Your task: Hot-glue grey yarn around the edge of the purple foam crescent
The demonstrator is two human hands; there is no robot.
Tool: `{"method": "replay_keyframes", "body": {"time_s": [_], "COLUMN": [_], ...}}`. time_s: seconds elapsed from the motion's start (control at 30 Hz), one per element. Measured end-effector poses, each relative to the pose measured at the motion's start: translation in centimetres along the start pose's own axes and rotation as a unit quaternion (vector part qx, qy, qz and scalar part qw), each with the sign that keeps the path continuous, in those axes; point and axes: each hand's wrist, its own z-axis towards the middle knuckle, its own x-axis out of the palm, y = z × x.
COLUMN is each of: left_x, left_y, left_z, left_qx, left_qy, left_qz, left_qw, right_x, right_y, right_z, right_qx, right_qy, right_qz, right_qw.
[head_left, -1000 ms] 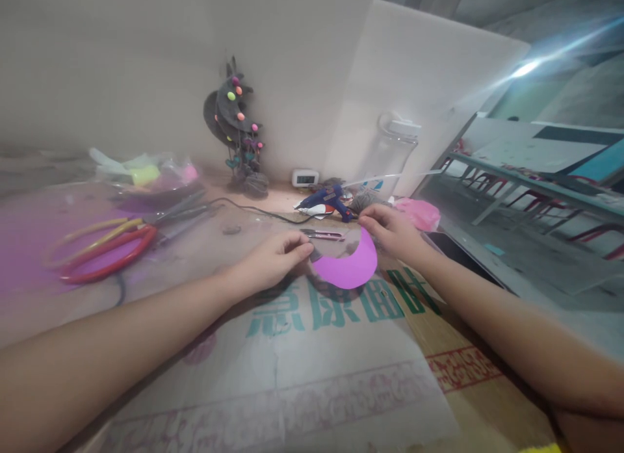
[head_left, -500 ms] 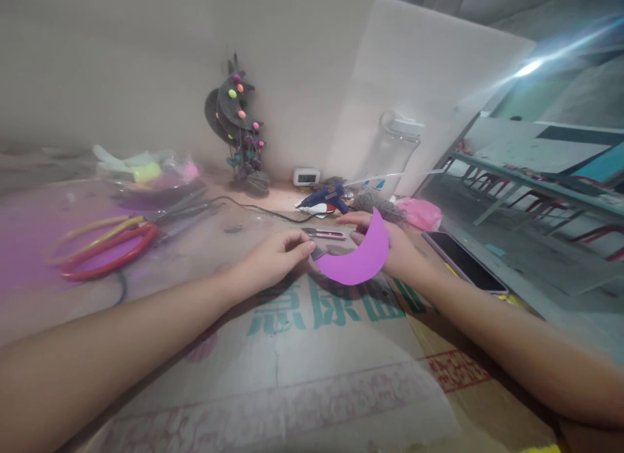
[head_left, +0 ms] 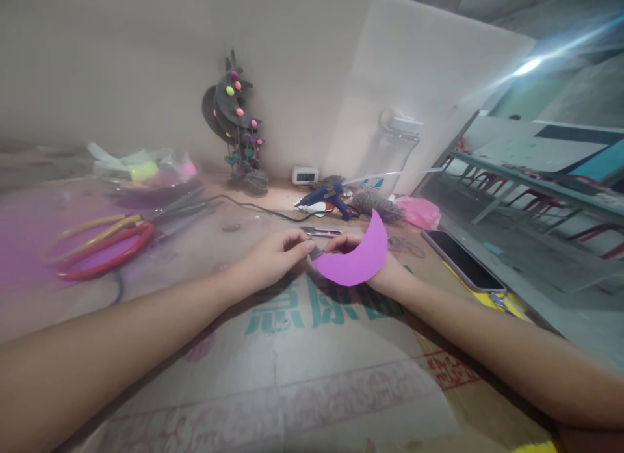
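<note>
A purple crescent moon cut-out (head_left: 353, 264) is held up just above the table, its left tip wrapped in grey yarn (head_left: 316, 252). My left hand (head_left: 280, 255) pinches that wrapped tip between thumb and fingers. Behind the crescent, my right hand (head_left: 385, 271) has its fingers curled in close to the wrapped end. The crescent hides most of those fingers, so what they grip does not show. A loose grey strand (head_left: 407, 246) lies beside the right wrist, near the ball of grey yarn (head_left: 375, 205). Small thread snips (head_left: 320, 232) lie just beyond both hands.
Scissors (head_left: 104, 245) with red and yellow handles lie at left near a plastic bag (head_left: 146, 170). Behind stand a grey moon hanging (head_left: 234, 115), a small clock (head_left: 305, 175), a blue glue gun (head_left: 327, 196) and a clear bottle (head_left: 394, 154). A phone (head_left: 463, 259) lies right.
My right hand has come in from the far side toward the wrapped tip, its fingers now curled behind the crescent. My left hand keeps its pinch, almost unmoved.
</note>
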Motion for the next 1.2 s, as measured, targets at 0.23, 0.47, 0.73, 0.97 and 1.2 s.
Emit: {"method": "replay_keyframes", "body": {"time_s": [0.23,0.47,0.73,0.97,1.2], "left_x": [-0.01,-0.04,0.06,0.03,0.02], "left_y": [0.01,-0.22,0.01,-0.02,0.04], "left_z": [-0.08,-0.09,-0.05,-0.12,-0.09], "left_qx": [0.008,-0.004,0.008,0.006,0.012], "left_qy": [0.007,0.024,0.032,0.038,0.034], "left_qz": [0.005,0.004,-0.007,-0.009,-0.014], "left_qw": [1.000,1.000,0.999,0.999,0.999], "right_x": [0.61,0.66,0.81,0.86,0.73], "right_y": [0.70,0.77,0.18,0.25,0.65], "right_z": [0.06,0.10,0.14,0.18,0.10], "right_qx": [0.008,0.019,0.013,0.027,0.008], "right_qy": [-0.050,-0.057,-0.061,-0.073,-0.091], "right_qz": [-0.048,-0.058,-0.063,-0.049,-0.079], "right_qw": [0.998,0.997,0.996,0.996,0.993]}}
